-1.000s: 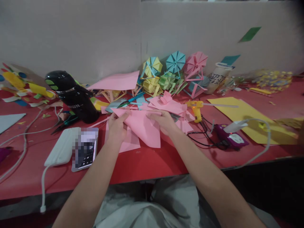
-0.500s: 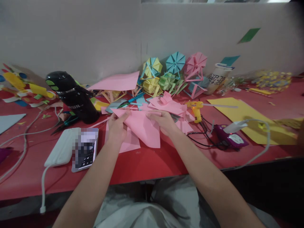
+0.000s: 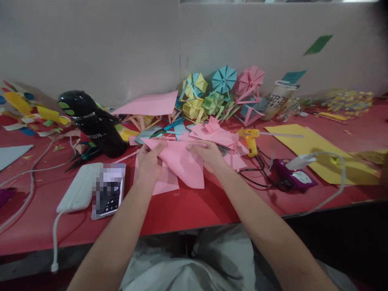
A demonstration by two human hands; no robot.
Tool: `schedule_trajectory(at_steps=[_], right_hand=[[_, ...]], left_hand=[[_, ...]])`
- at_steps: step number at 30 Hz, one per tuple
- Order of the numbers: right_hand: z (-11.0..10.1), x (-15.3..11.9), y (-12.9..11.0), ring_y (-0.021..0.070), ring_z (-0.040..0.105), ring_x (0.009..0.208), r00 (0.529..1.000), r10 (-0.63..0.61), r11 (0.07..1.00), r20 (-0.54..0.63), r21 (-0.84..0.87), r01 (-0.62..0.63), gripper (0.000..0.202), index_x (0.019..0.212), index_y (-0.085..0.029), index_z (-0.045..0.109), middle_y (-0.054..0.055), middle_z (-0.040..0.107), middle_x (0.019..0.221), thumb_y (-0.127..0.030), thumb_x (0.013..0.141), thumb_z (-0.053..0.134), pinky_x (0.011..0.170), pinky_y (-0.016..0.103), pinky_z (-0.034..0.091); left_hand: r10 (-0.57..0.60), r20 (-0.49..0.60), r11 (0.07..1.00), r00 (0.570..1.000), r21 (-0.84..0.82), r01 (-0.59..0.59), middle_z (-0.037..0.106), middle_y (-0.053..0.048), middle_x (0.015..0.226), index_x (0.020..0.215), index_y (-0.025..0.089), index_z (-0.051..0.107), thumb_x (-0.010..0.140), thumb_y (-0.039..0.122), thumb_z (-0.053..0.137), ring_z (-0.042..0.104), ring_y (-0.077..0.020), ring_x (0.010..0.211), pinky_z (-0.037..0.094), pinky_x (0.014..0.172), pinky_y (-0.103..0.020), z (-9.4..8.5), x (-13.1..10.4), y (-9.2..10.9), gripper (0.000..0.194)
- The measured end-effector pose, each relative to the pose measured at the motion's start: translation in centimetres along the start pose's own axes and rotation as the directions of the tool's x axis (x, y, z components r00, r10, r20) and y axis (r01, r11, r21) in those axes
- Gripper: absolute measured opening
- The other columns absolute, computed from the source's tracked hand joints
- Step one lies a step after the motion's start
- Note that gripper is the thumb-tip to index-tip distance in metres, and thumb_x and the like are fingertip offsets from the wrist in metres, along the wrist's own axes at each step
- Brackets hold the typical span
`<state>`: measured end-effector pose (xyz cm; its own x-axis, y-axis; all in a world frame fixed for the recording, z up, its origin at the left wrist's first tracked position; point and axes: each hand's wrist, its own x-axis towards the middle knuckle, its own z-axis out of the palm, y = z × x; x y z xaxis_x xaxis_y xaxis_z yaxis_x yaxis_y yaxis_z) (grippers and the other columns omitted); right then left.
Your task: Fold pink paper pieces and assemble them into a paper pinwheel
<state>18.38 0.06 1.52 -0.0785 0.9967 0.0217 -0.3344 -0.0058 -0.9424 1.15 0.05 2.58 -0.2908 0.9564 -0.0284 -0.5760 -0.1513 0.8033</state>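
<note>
Between my two hands is a sheet of pink paper (image 3: 184, 163), bent over along its top edge and held just above the table. My left hand (image 3: 150, 161) pinches its left side, thumb on top. The right side is gripped by my right hand (image 3: 210, 155), with the thumb near the top edge; its other fingers are partly hidden behind the paper. Beneath, another pink sheet (image 3: 165, 182) lies flat on the red table (image 3: 190, 210). Just beyond my hands is a heap of folded pink paper pieces (image 3: 214, 134).
A yellow glue gun (image 3: 251, 141) and a purple power socket (image 3: 294, 176) with cables lie right, beside yellow sheets (image 3: 321, 157). Left are a phone (image 3: 112, 194), a white power bank (image 3: 79, 188) and a black bottle (image 3: 97, 129). Folded paper umbrellas (image 3: 224, 81) and a cup (image 3: 277, 101) line the wall.
</note>
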Motion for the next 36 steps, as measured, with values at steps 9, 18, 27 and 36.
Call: schedule_trajectory(at_steps=[9,18,27,36], right_hand=[[0.2,0.1,0.2,0.0159,0.064,0.071,0.997,-0.035,0.998,-0.063,-0.055,0.031,0.028,0.078,-0.022,0.078,0.002,0.074,0.078,-0.036,0.055,0.087,0.071,0.032,0.048],[-0.1,0.3,0.2,0.018,0.066,0.077,0.996,-0.068,0.996,-0.061,-0.054,0.064,0.026,0.077,-0.023,0.078,0.003,0.075,0.081,-0.036,0.056,0.086,0.075,0.034,0.05],[-0.3,0.5,0.0,0.0179,0.064,0.076,0.995,-0.03,0.996,-0.094,-0.089,0.022,0.03,0.074,-0.022,0.077,0.002,0.072,0.075,-0.037,0.051,0.089,0.078,0.036,0.049],[-0.5,0.5,-0.2,0.0173,0.063,0.071,0.994,0.002,0.994,-0.109,-0.106,-0.013,0.035,0.077,-0.022,0.077,0.002,0.071,0.072,-0.039,0.049,0.089,0.071,0.035,0.049]], left_hand=[[0.004,0.012,1.0,1.0,0.004,-0.004,0.075,-0.003,0.085,0.077,0.018,0.067,0.054,0.012,0.085,0.07,-0.0168,0.086,0.054,0.082,-0.028,0.0,-0.1,0.2,0.031],[0.019,-0.046,1.0,0.999,-0.002,-0.019,0.076,-0.003,0.088,0.075,0.019,0.065,0.07,0.014,0.075,0.071,-0.0141,0.082,0.056,0.071,-0.021,-0.4,0.5,1.5,0.013],[0.048,-0.068,0.998,0.997,-0.024,-0.05,0.075,-0.002,0.084,0.071,0.02,0.066,0.068,0.013,0.077,0.071,-0.0125,0.076,0.057,0.068,-0.02,-0.9,1.1,1.6,0.013],[0.057,-0.105,0.998,0.993,0.031,-0.054,0.074,-0.002,0.082,0.074,0.021,0.07,0.07,0.014,0.077,0.071,-0.0123,0.074,0.057,0.066,-0.02,-1.3,1.6,1.6,0.01]])
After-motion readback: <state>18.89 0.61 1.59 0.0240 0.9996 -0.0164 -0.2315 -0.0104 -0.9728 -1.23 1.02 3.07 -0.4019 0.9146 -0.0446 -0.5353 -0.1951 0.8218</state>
